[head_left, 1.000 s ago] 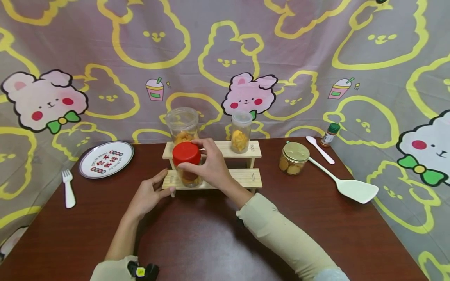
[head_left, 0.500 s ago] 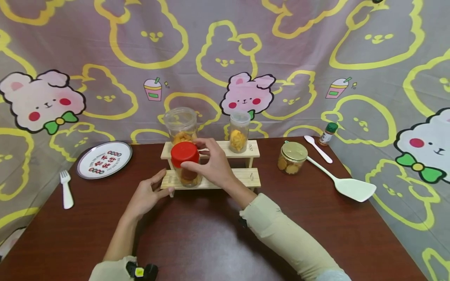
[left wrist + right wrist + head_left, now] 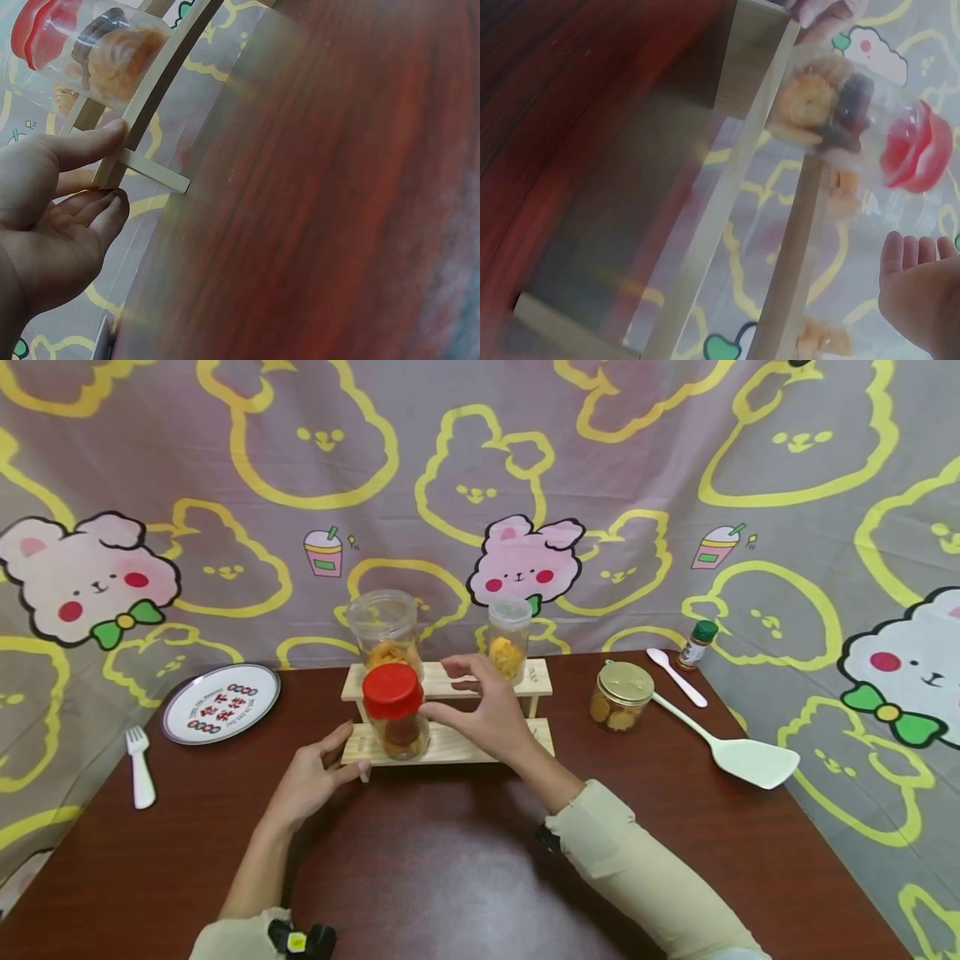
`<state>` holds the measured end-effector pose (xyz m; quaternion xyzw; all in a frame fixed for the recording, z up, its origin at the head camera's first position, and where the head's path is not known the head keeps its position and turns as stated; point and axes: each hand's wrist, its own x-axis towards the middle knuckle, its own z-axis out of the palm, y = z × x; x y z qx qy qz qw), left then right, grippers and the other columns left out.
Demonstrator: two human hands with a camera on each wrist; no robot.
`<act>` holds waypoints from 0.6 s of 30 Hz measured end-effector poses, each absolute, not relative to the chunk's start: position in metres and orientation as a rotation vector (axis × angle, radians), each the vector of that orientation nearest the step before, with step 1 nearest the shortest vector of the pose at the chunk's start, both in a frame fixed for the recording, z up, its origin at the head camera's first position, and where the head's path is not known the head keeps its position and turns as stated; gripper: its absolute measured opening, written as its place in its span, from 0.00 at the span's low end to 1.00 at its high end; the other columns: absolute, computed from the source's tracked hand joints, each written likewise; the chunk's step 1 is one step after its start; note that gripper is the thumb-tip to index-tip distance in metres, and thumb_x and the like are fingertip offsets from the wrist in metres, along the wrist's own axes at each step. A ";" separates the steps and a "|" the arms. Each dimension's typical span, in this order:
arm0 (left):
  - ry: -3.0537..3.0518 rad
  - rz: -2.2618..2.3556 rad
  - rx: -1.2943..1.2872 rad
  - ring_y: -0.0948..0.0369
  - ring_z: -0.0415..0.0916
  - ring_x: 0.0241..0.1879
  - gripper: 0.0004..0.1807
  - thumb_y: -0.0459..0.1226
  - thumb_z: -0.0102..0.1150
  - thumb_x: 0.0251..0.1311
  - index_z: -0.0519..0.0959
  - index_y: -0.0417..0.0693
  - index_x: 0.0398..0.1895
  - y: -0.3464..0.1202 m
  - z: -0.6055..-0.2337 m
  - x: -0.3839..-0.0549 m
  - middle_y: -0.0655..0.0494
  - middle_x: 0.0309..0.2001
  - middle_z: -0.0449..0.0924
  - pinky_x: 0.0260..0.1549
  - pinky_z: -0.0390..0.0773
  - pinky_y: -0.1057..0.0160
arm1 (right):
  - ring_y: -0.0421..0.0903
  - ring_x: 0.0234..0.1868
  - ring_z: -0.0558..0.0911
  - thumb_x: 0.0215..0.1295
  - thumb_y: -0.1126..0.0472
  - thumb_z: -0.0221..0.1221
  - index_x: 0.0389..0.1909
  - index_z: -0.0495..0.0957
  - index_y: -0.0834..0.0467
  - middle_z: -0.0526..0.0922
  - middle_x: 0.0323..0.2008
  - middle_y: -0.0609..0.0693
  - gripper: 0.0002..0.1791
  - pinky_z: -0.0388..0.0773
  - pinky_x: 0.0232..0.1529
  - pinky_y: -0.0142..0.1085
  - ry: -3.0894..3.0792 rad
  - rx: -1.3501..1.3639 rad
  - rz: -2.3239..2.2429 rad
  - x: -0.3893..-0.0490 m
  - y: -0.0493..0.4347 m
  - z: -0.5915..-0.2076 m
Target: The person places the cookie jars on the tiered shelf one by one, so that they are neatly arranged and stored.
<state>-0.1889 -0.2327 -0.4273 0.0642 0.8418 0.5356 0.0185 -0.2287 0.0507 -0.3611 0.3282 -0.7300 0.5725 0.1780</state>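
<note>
A clear jar of cookies with a red lid (image 3: 393, 690) stands at the left end of the lower shelf of a two-step wooden rack (image 3: 480, 745). My left hand (image 3: 309, 783) holds that shelf's left end; in the left wrist view the thumb lies on one face of the wooden board (image 3: 154, 86) and fingers on the other. Just right of the lid is my right hand (image 3: 489, 713), thumb and fingers spread and holding nothing. The right wrist view shows this hand (image 3: 922, 289) apart from the red lid (image 3: 919, 150).
On the upper shelf stand a wide clear jar (image 3: 384, 625) and a narrower jar (image 3: 510, 639) of yellow pieces. Right lie a gold-lidded jar (image 3: 622, 695), spatula (image 3: 753, 762), spoon (image 3: 677, 677) and green-capped bottle (image 3: 697, 646). Left are a plate (image 3: 180, 714) and fork (image 3: 141, 768).
My right hand has let go of the red-lidded jar and moved a little to the right. The jar stays on the lower shelf, and my left hand keeps its place at the rack's end.
</note>
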 end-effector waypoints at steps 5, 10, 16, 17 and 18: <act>2.620 1.665 0.215 0.45 0.58 0.73 0.43 0.35 0.69 0.64 0.58 0.30 0.76 -0.233 -0.428 -0.189 0.37 0.77 0.54 0.63 0.68 0.57 | 0.63 0.53 0.79 0.51 0.68 0.77 0.56 0.76 0.66 0.80 0.51 0.60 0.31 0.82 0.54 0.49 -2.063 0.871 1.624 -0.229 0.068 -0.360; 2.643 1.641 0.216 0.44 0.58 0.73 0.42 0.35 0.69 0.64 0.58 0.31 0.76 -0.234 -0.428 -0.189 0.37 0.76 0.55 0.64 0.67 0.55 | 0.64 0.53 0.80 0.52 0.67 0.76 0.56 0.77 0.66 0.80 0.51 0.58 0.29 0.81 0.54 0.49 -2.054 0.796 1.661 -0.228 0.082 -0.360; 2.634 1.654 0.220 0.44 0.58 0.73 0.42 0.34 0.69 0.64 0.58 0.30 0.75 -0.233 -0.428 -0.189 0.36 0.76 0.55 0.64 0.66 0.53 | 0.62 0.51 0.80 0.52 0.70 0.76 0.56 0.76 0.69 0.79 0.50 0.65 0.29 0.80 0.53 0.55 -2.035 0.726 1.678 -0.229 0.100 -0.362; 2.631 1.656 0.221 0.44 0.58 0.73 0.42 0.34 0.69 0.64 0.58 0.30 0.75 -0.232 -0.428 -0.189 0.36 0.76 0.55 0.64 0.66 0.53 | 0.61 0.51 0.80 0.52 0.70 0.76 0.56 0.76 0.69 0.79 0.50 0.65 0.30 0.79 0.52 0.57 -2.035 0.710 1.677 -0.229 0.103 -0.363; 2.631 1.654 0.221 0.43 0.58 0.73 0.42 0.34 0.69 0.64 0.58 0.30 0.76 -0.232 -0.428 -0.189 0.36 0.76 0.55 0.64 0.67 0.53 | 0.61 0.51 0.80 0.52 0.70 0.76 0.56 0.76 0.70 0.78 0.50 0.65 0.30 0.79 0.52 0.58 -2.037 0.693 1.678 -0.230 0.108 -0.363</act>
